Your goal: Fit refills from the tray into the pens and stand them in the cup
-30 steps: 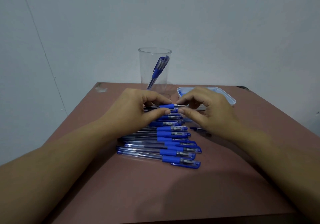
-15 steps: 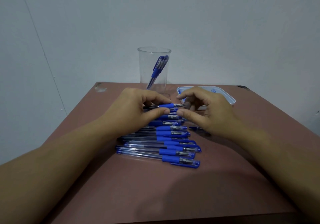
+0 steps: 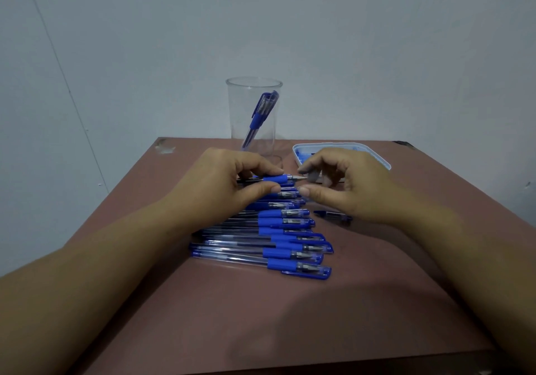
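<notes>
My left hand (image 3: 226, 189) pinches a clear pen with a blue grip (image 3: 277, 179) just above the table, its metal tip pointing right. My right hand (image 3: 348, 183) is at that tip, with thumb and forefinger spread a little apart on either side of it and not closed on it. Below the hands several capped blue pens (image 3: 278, 235) lie in a row. At the back a clear cup (image 3: 240, 108) holds blue pens (image 3: 262, 110) leaning right. The white refill tray (image 3: 377, 157) sits behind my right hand, mostly hidden.
A loose blue pen cap (image 3: 333, 215) lies on the brown table (image 3: 261, 316) just under my right wrist. The table's near edge runs along the bottom of the view. A grey wall rises right behind the table.
My right thumb and forefinger, pinched on the pen tip a second ago, have spread apart. The left hand and pen have stayed nearly still.
</notes>
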